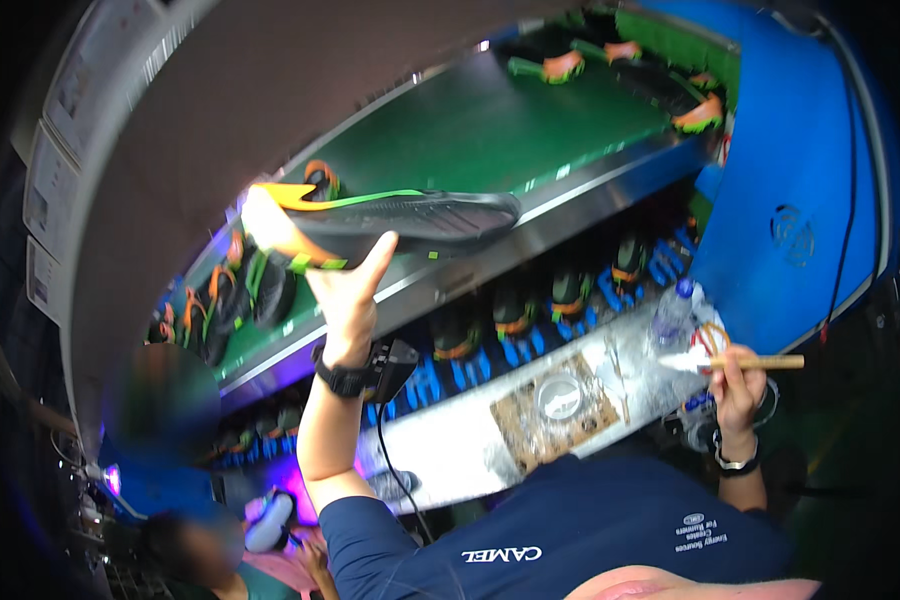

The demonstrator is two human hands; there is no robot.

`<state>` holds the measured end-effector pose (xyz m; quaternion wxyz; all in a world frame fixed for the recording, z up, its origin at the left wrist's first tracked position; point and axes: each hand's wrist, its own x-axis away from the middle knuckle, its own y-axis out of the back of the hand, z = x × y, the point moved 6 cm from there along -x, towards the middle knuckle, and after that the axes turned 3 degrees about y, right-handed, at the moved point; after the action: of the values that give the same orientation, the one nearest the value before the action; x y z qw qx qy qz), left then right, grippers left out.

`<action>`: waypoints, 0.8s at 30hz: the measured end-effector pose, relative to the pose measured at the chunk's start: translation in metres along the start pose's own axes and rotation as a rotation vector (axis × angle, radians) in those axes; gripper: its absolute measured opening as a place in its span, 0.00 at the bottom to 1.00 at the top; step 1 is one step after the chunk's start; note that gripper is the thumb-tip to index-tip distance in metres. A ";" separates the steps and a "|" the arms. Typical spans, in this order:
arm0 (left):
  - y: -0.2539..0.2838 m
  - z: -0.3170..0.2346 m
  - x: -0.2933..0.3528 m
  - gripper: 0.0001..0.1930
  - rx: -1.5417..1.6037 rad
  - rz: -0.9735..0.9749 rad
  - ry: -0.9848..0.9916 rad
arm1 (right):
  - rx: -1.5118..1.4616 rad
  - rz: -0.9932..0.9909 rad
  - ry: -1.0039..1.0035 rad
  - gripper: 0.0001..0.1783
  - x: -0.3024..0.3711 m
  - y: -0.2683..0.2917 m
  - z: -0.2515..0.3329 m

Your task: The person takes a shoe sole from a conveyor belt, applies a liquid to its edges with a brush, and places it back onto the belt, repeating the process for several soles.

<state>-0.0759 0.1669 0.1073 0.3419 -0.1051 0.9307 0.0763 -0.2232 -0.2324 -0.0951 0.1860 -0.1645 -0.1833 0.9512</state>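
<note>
My left hand (350, 300) is raised over the near edge of a green conveyor belt, gripping a black shoe sole (420, 218) with orange and bright green trim. The sole lies sideways across the view, its orange end at the left. Off to the right, my right hand (736, 392) pinches a brush (770, 362) by its light wooden handle. White bristles at the brush's other end point left, close to a clear plastic bottle (673, 318). Between my hands, lower down, a small round bowl (560, 397) stands on a stained brown board (515, 425).
The green conveyor (440, 130) carries more black-and-orange soles (670, 90). Below it, dark shoe uppers (570, 290) sit in a row on blue holders. A white worktable (450, 450) is before me, and a blue machine panel (780, 200) stands at right. Another person (205, 560) is at lower left.
</note>
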 end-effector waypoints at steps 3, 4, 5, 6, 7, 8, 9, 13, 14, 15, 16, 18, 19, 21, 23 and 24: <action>-0.061 0.013 -0.084 0.29 -0.512 -0.287 -0.366 | 0.030 -0.116 0.042 0.07 0.001 0.031 0.012; -0.086 0.029 -0.115 0.34 -0.411 -0.234 -0.339 | 0.028 -0.143 0.055 0.07 0.003 0.038 0.017; -0.108 0.045 -0.144 0.39 -0.372 -0.229 -0.269 | 0.006 -0.157 0.068 0.07 0.004 0.044 0.020; -0.126 0.051 -0.166 0.44 -0.321 -0.286 -0.317 | 0.017 -0.167 0.073 0.07 0.005 0.047 0.020; -0.150 0.073 -0.183 0.42 -0.262 -0.122 -0.098 | 0.014 -0.184 0.071 0.08 0.005 0.051 0.020; -0.179 0.118 -0.173 0.41 -0.358 0.293 0.433 | -0.005 -0.185 0.077 0.08 0.001 0.056 0.020; -0.196 0.135 -0.155 0.40 -0.505 0.548 0.614 | 0.017 -0.193 0.061 0.08 -0.005 0.060 0.019; -0.170 0.110 -0.097 0.29 -0.825 0.673 0.230 | 0.008 -0.178 -0.015 0.08 -0.020 0.059 0.004; -0.144 0.100 -0.083 0.29 -0.863 0.622 0.225 | -0.008 -0.132 -0.015 0.08 -0.025 0.054 0.001; -0.113 0.087 -0.075 0.29 -0.896 0.559 0.214 | -0.061 -0.074 -0.014 0.08 -0.032 0.047 -0.001; -0.077 0.078 -0.069 0.31 -1.091 0.449 0.262 | -0.087 -0.025 -0.008 0.09 -0.039 0.040 -0.003; -0.007 0.054 -0.064 0.36 -1.462 0.172 0.246 | -0.102 0.048 -0.037 0.09 -0.051 0.026 -0.008; 0.023 0.045 -0.062 0.39 -1.659 0.029 0.237 | -0.115 0.094 -0.033 0.09 -0.055 0.018 -0.008; 0.078 0.046 -0.056 0.42 -1.786 -0.104 0.399 | -0.154 0.126 -0.059 0.09 -0.060 0.008 -0.010; 0.120 0.079 -0.052 0.52 -1.497 0.004 0.853 | -0.158 0.150 -0.083 0.09 -0.062 0.001 -0.012; 0.124 0.094 -0.054 0.53 -1.378 0.059 0.850 | -0.167 0.167 -0.079 0.09 -0.063 -0.001 -0.011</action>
<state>-0.0085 0.3140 0.0803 -0.1848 -0.2876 0.7275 0.5949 -0.1636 -0.2543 -0.0886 0.0844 -0.1567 -0.2546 0.9505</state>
